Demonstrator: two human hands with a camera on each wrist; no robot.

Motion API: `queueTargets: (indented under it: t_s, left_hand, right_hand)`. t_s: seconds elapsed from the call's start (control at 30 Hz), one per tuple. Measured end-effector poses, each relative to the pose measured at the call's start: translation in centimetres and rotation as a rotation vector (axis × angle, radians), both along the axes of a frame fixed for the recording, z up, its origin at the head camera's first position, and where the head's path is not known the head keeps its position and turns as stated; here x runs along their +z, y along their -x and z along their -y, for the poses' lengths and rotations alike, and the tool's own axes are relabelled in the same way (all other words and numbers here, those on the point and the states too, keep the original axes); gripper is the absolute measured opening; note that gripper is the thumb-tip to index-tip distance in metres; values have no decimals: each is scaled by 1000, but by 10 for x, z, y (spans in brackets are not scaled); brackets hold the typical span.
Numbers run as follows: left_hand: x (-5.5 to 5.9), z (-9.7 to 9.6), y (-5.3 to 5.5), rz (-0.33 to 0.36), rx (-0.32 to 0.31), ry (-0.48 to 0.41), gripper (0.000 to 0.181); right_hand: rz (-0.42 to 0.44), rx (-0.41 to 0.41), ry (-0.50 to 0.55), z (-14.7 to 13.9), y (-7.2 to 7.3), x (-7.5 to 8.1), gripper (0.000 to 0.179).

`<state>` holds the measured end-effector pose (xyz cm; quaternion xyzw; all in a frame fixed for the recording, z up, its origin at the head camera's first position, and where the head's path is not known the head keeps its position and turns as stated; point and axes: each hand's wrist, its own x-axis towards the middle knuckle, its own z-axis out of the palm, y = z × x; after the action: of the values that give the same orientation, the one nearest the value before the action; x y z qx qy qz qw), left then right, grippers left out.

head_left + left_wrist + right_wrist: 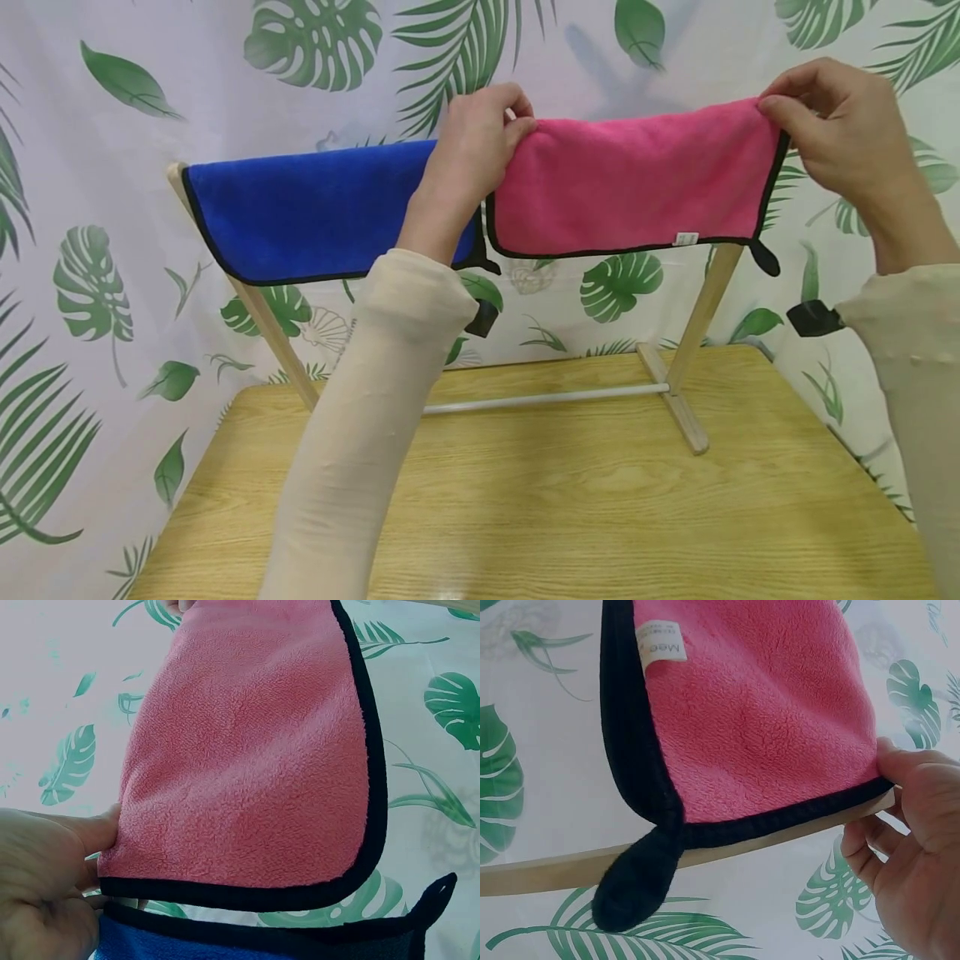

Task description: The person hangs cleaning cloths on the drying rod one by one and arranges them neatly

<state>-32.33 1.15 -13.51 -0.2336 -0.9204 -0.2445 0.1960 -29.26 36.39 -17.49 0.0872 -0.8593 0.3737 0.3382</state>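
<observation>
A pink towel (pixel 637 183) with black edging hangs folded along the top of a wooden rack (pixel 708 308), whose top bar is hidden under the cloth. My left hand (pixel 472 154) pinches its upper left corner between thumb and fingers. At the upper right corner my right hand (pixel 858 137) pinches the fold, close to the rack's right post. A white label (pixel 661 641) and a black loop (pixel 636 879) show at the pink towel's lower edge. To the left, a blue towel (pixel 315 212) with black edging hangs on the same rack, just apart from the pink one below the fold.
The rack stands on a wood-grain table (pixel 570 500), its right foot (pixel 684 417) near the back edge. A white lower rod (pixel 547 398) joins the rack's sides. Behind hangs a leaf-patterned white cloth (pixel 150 250).
</observation>
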Motion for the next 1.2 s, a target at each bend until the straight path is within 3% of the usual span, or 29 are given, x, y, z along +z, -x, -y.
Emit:
queueTargets:
  t_s: [0.27,0.4,0.7,0.83,0.93,1.2]
  left_hand:
    - [2,0,0,60,-2,16,26]
    - [2,-1,-1,92,-17,25,27]
    - [5,-1,0,88,-37,82,33]
    - [5,-1,0,93,-59,90,32]
    - [5,-1,1,94,-69,98,31]
    - [4,0,1,100,-77,127,32]
  right_hand:
    - [18,10,-25,-5,-2,-1,12]
    - [-2,28,-52,-6,-1,-3,19]
    - [13,11,-75,-4,-1,2,15]
    - [52,-16,-126,-4,-3,7,29]
    - [77,-4,-131,-7,-5,8,34]
    - [99,79,-80,-10,-8,7,28]
